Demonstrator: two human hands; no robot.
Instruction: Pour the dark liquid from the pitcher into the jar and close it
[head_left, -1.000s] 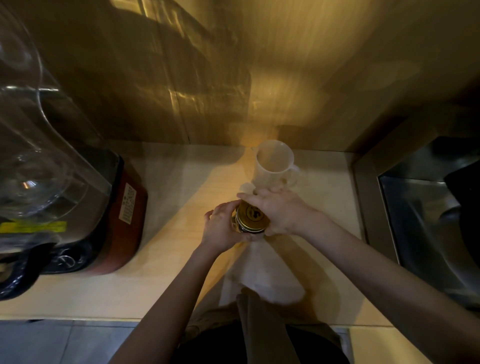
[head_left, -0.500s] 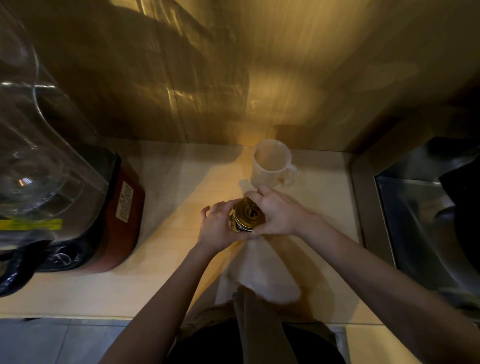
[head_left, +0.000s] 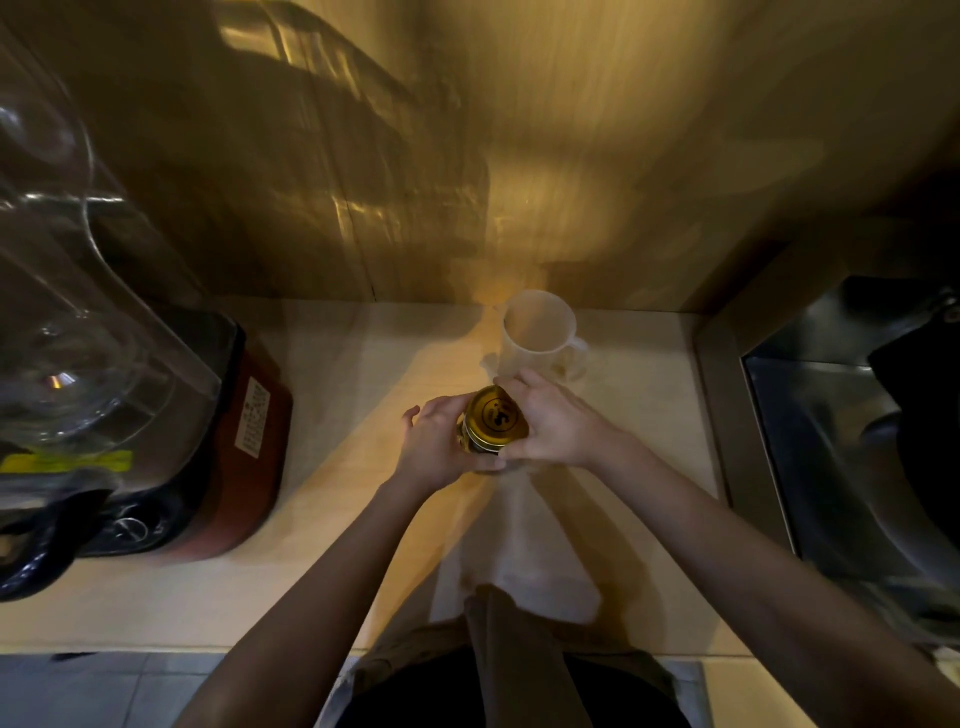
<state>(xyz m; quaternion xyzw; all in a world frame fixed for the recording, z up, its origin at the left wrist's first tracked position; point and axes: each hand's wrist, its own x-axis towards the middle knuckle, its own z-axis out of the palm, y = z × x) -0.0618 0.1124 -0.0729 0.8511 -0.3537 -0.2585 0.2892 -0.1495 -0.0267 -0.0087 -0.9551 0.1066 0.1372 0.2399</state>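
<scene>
A small glass jar (head_left: 470, 441) stands on the light wooden counter (head_left: 337, 395), capped by a gold metal lid (head_left: 495, 417) with a dark round mark. My left hand (head_left: 435, 441) wraps the jar's side from the left. My right hand (head_left: 548, 418) grips the lid's rim from the right, fingers curled over its far edge. The jar's contents are hidden by my hands. Just behind them stands the translucent white pitcher (head_left: 537, 338), upright, handle to the right, looking empty.
A large blender (head_left: 119, 395) with a clear jug and red-black base fills the left side. A steel sink (head_left: 841, 447) lies at the right. A wooden wall (head_left: 519, 156) backs the counter. A pale cloth (head_left: 519, 545) lies under my forearms.
My right hand's fingers have shifted around the lid, uncovering more of its gold top. The jar stays in place under my left hand.
</scene>
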